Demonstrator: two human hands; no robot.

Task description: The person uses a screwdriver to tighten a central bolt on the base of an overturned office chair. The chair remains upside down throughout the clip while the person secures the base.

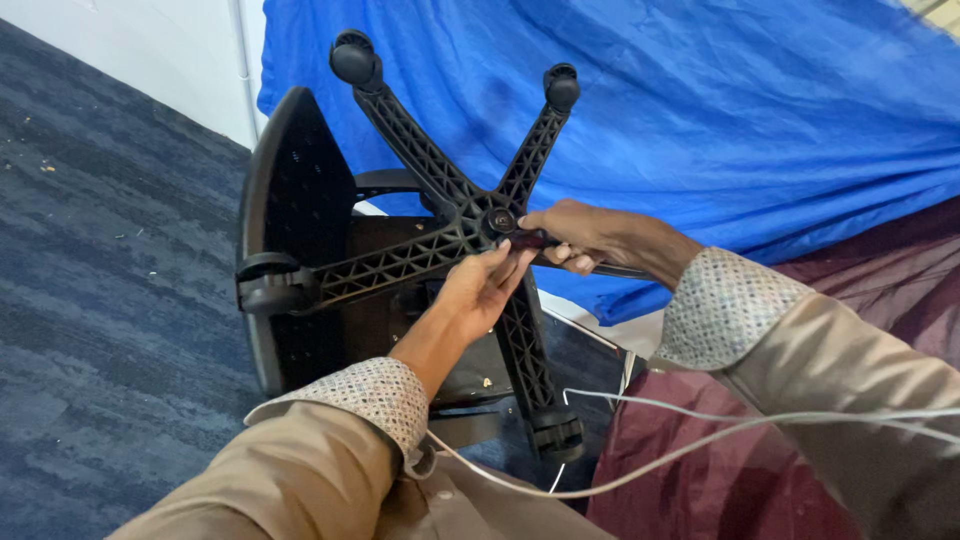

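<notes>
Dark blue-grey carpet (110, 300) covers the floor under you, a white wall (150, 50) runs along the far side, and a wrinkled blue sheet (720, 110) hangs behind the work, with a maroon cloth (760, 480) spread at your lower right. In front of you an office chair lies tipped on its side, its black seat (295, 190) facing left and its black star-shaped base (455, 225) turned up toward you, the ribbed legs fanning out from the hub (498, 220). Wheels sit at the leg ends: one at the top left (352, 58), one at the top (562, 85), one at the left (268, 285) and one near you at the bottom (555, 432). Your left hand (478, 290) reaches up to the hub, fingers bent, with the fingertips touching a dark handle (530, 240) just beside the hub. Your right hand (580, 235) comes in from the right and is curled around that same handle, gripping it right against the hub. Both your sleeves are tan with patterned cuffs (722, 305). A thin white cable (700, 445) loops across your lap, near the bottom wheel
</notes>
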